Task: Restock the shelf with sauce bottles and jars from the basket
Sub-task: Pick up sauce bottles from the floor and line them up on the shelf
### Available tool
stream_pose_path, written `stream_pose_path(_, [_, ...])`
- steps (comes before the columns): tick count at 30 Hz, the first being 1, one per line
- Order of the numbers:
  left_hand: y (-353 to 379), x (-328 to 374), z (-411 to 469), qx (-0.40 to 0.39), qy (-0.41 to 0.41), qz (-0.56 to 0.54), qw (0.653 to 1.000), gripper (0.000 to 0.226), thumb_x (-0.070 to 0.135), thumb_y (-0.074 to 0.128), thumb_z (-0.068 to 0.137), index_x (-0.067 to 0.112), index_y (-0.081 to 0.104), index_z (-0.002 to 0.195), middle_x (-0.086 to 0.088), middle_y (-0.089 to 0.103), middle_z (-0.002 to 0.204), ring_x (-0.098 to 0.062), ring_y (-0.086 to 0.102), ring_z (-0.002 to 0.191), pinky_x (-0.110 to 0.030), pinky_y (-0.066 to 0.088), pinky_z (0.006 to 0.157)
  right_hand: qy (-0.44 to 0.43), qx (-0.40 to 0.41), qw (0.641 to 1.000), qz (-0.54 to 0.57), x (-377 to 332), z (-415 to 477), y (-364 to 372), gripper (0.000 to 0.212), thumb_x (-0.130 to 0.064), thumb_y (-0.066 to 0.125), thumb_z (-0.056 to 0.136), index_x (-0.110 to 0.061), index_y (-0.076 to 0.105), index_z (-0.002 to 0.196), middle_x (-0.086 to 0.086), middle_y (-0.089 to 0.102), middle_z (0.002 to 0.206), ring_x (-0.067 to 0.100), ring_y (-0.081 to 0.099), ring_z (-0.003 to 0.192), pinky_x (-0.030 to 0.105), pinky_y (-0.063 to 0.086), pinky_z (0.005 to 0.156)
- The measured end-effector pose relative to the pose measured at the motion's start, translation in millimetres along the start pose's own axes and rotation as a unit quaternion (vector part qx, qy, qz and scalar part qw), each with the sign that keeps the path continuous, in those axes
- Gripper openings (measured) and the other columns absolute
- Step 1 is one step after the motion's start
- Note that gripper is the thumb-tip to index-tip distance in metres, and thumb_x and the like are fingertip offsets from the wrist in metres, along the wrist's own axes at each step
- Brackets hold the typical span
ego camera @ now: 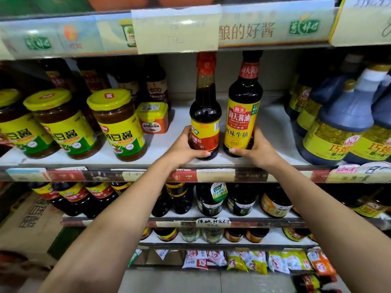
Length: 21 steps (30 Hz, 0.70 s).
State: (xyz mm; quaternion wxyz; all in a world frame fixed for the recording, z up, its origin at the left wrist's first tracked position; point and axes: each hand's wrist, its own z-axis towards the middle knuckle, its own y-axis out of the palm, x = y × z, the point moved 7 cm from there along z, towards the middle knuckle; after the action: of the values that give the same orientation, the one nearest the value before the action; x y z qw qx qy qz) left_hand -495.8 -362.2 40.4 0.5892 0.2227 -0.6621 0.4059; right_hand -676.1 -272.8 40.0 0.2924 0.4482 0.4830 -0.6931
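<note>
Head view: red-capped bottle (205,111) beside yellow-labelled bottle (241,121), both dark.

Middle shelf (163,148): white board, with a price strip (215,175) along its front edge. Left front: yellow-lidded jars (63,125) upright in a row. Behind them: a small tub (153,118), with dark bottles (157,85) at the rear. Centre front: red-label bottle (205,115) and yellow-label bottle (241,119), upright, side by side, just apart. Right: large jugs (338,127), packed close together.
</note>
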Motion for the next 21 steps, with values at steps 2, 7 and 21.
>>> stream_pose_path(2, [-5, -1, -1, -0.004, 0.005, -0.008, 1.0, 0.078, 0.002, 0.079, 0.062, 0.02, 0.034, 0.123, 0.007, 0.054, 0.114, -0.013, 0.054, 0.111, -0.017, 0.045, 0.087, -0.002, -0.002, 1.0, 0.009, -1, 0, 0, 0.083, -0.018, 0.08, 0.067, -0.017, 0.03, 0.132, -0.005, 0.053, 0.116, 0.014, 0.053, 0.108, 0.031, 0.044, 0.091])
stream_pose_path(7, [-2, 1, 1, 0.076, 0.034, 0.06, 0.995, 0.079, 0.02, 0.086, 0.055, 0.017, 0.04, 0.12, -0.008, 0.051, 0.125, -0.02, 0.053, 0.112, -0.037, 0.046, 0.096, -0.002, -0.019, 1.0, 0.008, -1, 3, -1, 0.083, -0.014, 0.079, 0.068, -0.014, 0.029, 0.133, -0.001, 0.054, 0.117, 0.015, 0.053, 0.11, 0.032, 0.043, 0.094])
stream_pose_path(21, [-9, 5, 21, 0.073, 0.033, 0.06, 0.995, 0.076, 0.015, 0.083, 0.061, 0.015, 0.039, 0.123, 0.005, 0.054, 0.11, -0.013, 0.053, 0.102, -0.019, 0.041, 0.08, -0.002, 0.016, 0.996, -0.083, -9, 27, -9, 0.095, -0.023, 0.086, 0.056, -0.018, 0.028, 0.13, 0.0, 0.055, 0.119, 0.018, 0.053, 0.105, 0.034, 0.045, 0.091])
